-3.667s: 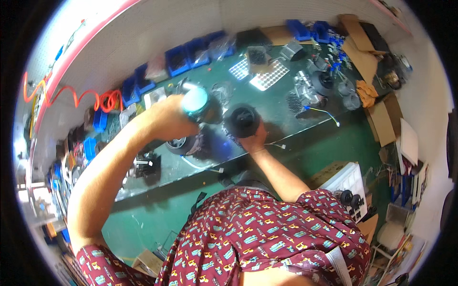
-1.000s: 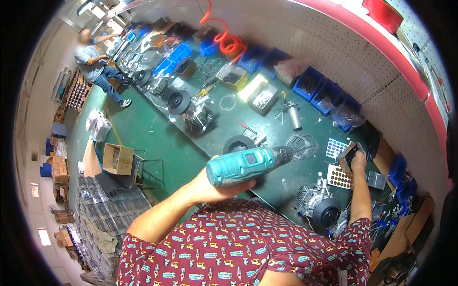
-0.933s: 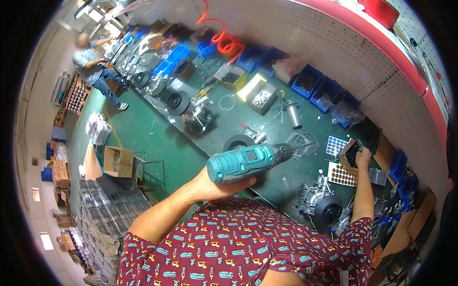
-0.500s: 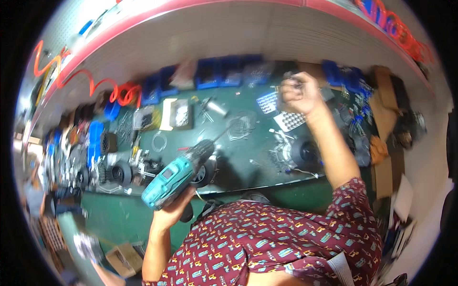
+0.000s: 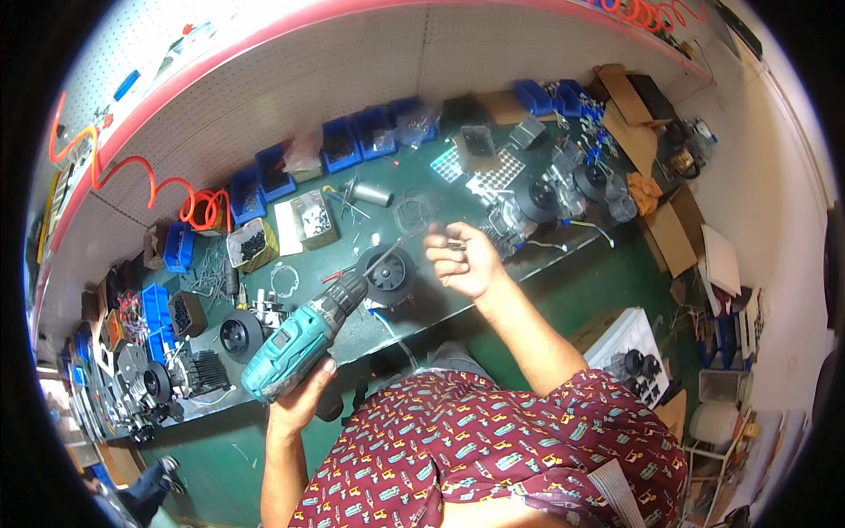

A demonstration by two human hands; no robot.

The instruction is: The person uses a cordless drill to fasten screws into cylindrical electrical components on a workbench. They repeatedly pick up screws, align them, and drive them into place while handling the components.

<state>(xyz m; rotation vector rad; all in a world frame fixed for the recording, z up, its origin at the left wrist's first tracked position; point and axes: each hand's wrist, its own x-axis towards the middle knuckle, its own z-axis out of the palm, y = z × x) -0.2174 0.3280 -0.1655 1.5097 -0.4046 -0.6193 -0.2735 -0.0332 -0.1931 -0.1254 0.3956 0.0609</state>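
Note:
My left hand [image 5: 302, 393] is wrapped round the grip of a teal cordless drill [image 5: 286, 350], its long thin bit [image 5: 393, 252] pointing away and to the right. Close to the bit's tip is my right hand [image 5: 468, 266], palm up with curled fingers. Small metal pieces show between those fingers, blurred, their exact kind unclear. Below the bit, at the bench's near edge, sits a part with a round black wheel [image 5: 387, 275]; the drill and bit partly cover it.
Similar motor assemblies with black wheels [image 5: 537, 201] stand on the right of the green bench, others [image 5: 242, 334] on the left. Behind are blue bins [image 5: 339, 145], an open box of small white parts [image 5: 314, 217] and a metal cylinder [image 5: 373, 194]. An orange coiled hose [image 5: 201, 207] hangs at left.
My right hand has come back from the far right of the bench toward the drill's tip, fingers still curled. The view has turned, and the drill stays in my left hand.

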